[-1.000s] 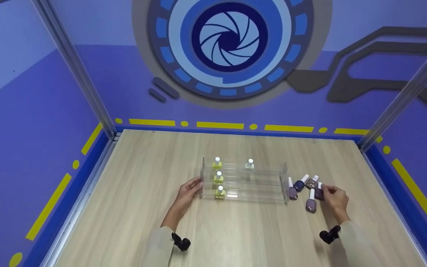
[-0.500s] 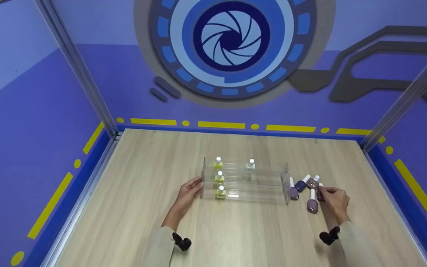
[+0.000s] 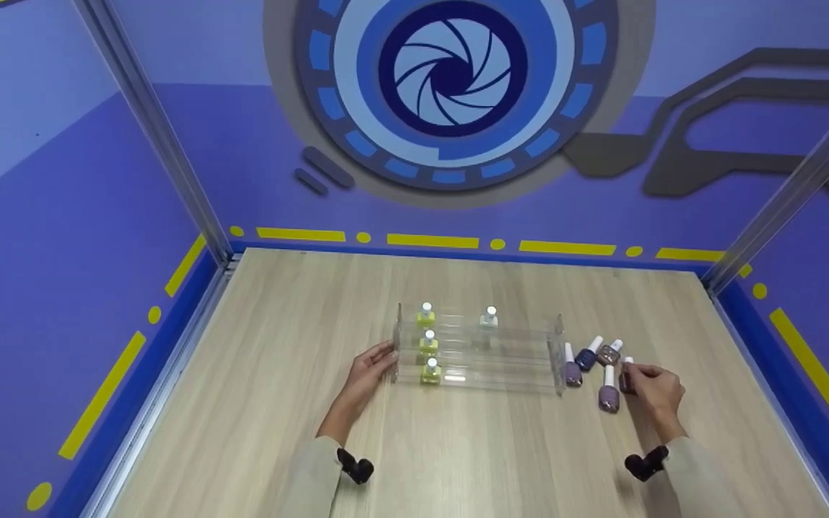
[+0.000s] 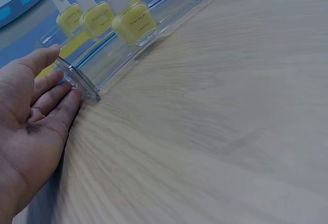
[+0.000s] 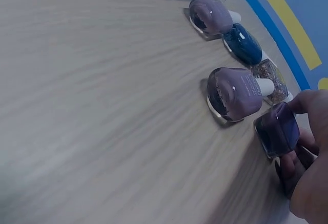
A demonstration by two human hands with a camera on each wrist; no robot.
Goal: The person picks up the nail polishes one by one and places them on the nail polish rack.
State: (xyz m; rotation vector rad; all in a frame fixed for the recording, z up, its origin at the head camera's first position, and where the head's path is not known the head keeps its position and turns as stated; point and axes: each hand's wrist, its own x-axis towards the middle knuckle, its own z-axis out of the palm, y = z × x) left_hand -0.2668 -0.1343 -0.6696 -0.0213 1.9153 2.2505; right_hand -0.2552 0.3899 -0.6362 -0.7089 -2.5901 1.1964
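A clear acrylic tiered rack (image 3: 501, 378) stands mid-table, with yellow nail polish bottles (image 4: 134, 25) upright at its left end, one per tier. A pale, clear-looking bottle (image 3: 490, 317) is on the back tier. My left hand (image 3: 370, 368) touches the rack's left end panel, fingers fairly straight, thumb at the panel's upper edge. At right, my right hand (image 3: 660, 394) pinches a dark purple nail polish bottle (image 5: 278, 129) near its cap, which the fingers mostly hide. Beside it lie two mauve bottles (image 5: 236, 94), a dark blue bottle (image 5: 243, 45) and a glittery brown bottle (image 5: 270, 81).
The wooden table (image 3: 299, 309) is bounded by a blue and purple back wall (image 3: 242, 158) and side walls. Metal posts (image 3: 170, 158) rise at the back corners. The lying bottles sit close to the rack's right end panel (image 3: 559, 360).
My right hand has closed in on the dark purple bottle and shifted it slightly, so less of it shows. My left hand stays at the rack. The head view has shifted a little.
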